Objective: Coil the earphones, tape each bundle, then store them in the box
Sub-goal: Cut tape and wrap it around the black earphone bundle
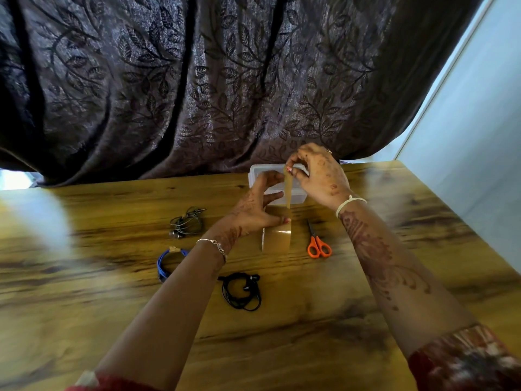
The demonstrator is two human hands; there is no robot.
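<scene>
A brown tape roll [277, 239] stands on edge on the wooden table [324, 320]. My left hand [258, 208] grips its top. My right hand [318, 173] pinches the free end of a tape strip [288, 190] pulled straight up from the roll. Three earphone bundles lie on the table: a grey one [186, 222] at the left, a blue one [169, 262] with a bit of tape on it, and a black coiled one [242, 290] nearest me. A clear plastic box [298, 197] sits behind my hands, partly hidden.
Orange-handled scissors [318, 244] lie just right of the tape roll. A dark leaf-patterned curtain [197, 94] hangs along the table's far edge. A pale wall [479, 136] borders the table on the right.
</scene>
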